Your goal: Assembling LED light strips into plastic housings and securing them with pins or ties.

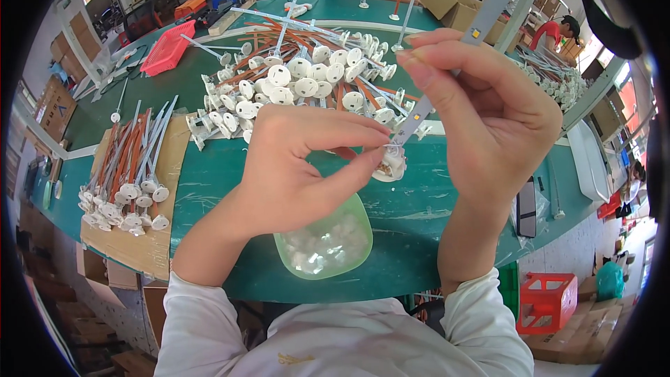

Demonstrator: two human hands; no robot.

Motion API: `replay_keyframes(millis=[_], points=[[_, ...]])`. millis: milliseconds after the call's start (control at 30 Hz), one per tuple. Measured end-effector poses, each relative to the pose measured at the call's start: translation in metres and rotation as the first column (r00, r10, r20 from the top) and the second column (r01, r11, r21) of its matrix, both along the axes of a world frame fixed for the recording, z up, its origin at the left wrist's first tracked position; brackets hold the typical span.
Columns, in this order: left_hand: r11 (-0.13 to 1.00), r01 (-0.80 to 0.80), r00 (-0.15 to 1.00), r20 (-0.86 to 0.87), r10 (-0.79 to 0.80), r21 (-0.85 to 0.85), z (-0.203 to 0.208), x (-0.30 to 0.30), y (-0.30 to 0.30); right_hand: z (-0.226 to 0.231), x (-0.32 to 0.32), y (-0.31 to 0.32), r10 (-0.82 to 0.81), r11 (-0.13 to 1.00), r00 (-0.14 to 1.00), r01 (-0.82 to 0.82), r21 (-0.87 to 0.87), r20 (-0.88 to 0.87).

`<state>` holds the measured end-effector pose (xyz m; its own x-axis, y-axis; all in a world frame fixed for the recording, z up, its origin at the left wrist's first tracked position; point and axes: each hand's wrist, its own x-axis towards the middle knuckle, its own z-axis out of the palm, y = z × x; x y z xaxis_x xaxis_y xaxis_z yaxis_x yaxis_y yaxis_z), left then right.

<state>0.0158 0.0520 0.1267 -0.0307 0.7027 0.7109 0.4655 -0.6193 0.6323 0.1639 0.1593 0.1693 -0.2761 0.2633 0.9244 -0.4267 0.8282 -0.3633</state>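
Grey strip [417, 117] held aslant, right hand [488, 94] pinching its upper length.
Left hand [296, 164] narrow, thumb and forefinger nearly together at the strip's lower end, beside its white base [392, 167]; could not tell what lay between them. Below the left hand, a green bowl [359, 220] of small clear pieces on the green surface [412, 223]. Beyond it, heaped white-based strips [300, 68]; leftward, a bundle [129, 160] on cardboard [155, 237].

No clearly legible lettering or numbers; an indistinct gold mark [296, 359] on the white shirt [349, 328]
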Motion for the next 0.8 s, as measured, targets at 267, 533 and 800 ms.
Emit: replay_keyframes(millis=[267, 533, 800], points=[[0.998, 0.026, 0.998, 0.059, -0.023, -0.056, 0.005, 0.003, -0.002, -0.001, -0.002, 0.001, -0.058, 0.998, 0.998, 0.058, -0.026, 0.003], [0.967, -0.245, 0.967, -0.049, 0.249, 0.066, -0.007, 0.01, 0.003, -0.011, -0.019, -0.013, -0.431, 0.892, 0.898, 0.439, 0.107, -0.091], [0.934, -0.262, 0.931, -0.193, 0.311, 0.244, -0.005, 0.024, -0.003, -0.014, -0.021, -0.018, -0.434, 0.895, 0.897, 0.44, 0.07, -0.088]])
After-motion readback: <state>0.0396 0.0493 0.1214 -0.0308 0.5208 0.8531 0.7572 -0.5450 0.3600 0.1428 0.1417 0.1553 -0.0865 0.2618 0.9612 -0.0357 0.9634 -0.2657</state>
